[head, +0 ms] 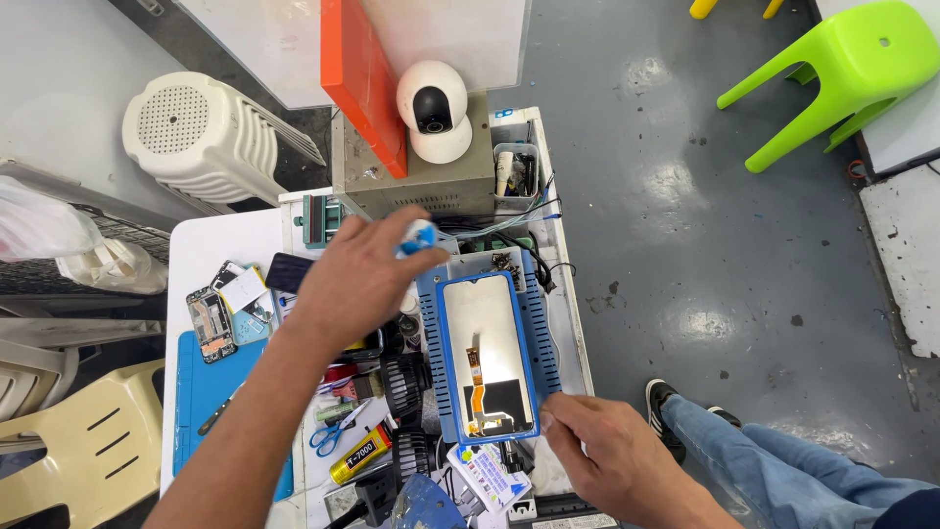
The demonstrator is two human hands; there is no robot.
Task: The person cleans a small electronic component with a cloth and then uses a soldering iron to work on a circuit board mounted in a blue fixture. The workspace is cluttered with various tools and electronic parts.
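Nearest, right hand [612, 460] pinches near corner of phone screen panel [487, 353], steadying it flat on blue heating plate [548, 338]. Farther left, left hand [357, 279] grips small blue-white bottle [419, 238], raised over panel's far end. Beyond, white camera [434, 110] atop grey box [416, 176].

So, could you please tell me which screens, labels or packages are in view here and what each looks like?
Phone screen panel: flat on the blue-framed plate, pale, orange flex cable, by the right hand.
Glue tube: lower bench, yellow with black label.
Printed card: below the plate, white, multicoloured.
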